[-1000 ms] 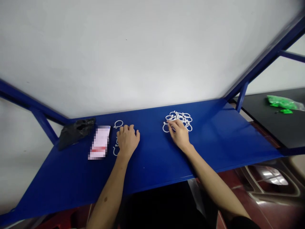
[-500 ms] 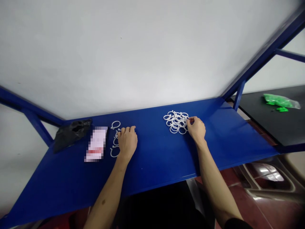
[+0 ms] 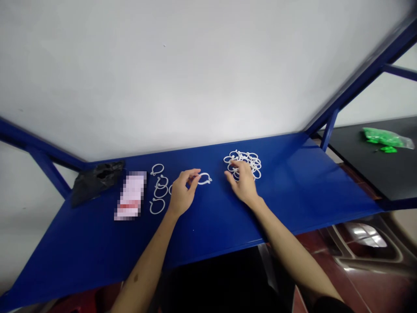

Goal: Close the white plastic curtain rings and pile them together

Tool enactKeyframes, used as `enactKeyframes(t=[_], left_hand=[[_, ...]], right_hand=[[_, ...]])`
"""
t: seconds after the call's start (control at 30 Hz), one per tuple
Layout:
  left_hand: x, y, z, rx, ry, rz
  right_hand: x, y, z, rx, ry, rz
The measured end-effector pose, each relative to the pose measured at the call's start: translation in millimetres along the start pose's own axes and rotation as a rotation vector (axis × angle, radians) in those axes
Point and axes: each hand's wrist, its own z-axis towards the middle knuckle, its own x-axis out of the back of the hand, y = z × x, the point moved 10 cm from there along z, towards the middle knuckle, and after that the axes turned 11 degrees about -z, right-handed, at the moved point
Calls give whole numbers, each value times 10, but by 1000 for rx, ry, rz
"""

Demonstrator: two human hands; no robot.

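Observation:
My left hand pinches one white open ring with small knobbed ends, held out toward the middle of the table. To its left, several similar white rings lie in a loose column, and another is partly hidden behind the hand. My right hand is at the near left side of a pile of white rings. Its thumb and fingers are apart, with the fingertips over the pile; whether they touch a ring I cannot tell.
On the left of the blue table lie a blurred-out pink and white item and a black plastic bag. Blue frame bars slope at both ends, against a white wall. A green-filled bag rests on the black table at right.
My left hand has moved right from the column of rings and now has a ring in its fingers. My right hand has shifted left, from the pile's right edge to over its near left part.

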Motion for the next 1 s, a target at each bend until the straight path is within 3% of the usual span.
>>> enactKeyframes(t=[0.17, 0.3, 0.43, 0.7, 1.0], left_hand=[[-253, -213, -95, 237, -55, -386], [-305, -400, -140, 314, 10, -508], [-344, -512, -154, 354, 12, -623], [-301, -469, -136, 381, 22, -619], [-396, -539, -180, 456, -36, -666]], right_hand=[[-321, -499, -103, 99, -150, 143], [-338, -502, -128, 45, -168, 227], [-296, -547, -122, 94, -148, 291], [-51, -663, -105, 192, -22, 272], [-95, -664, -127, 269, -25, 250]])
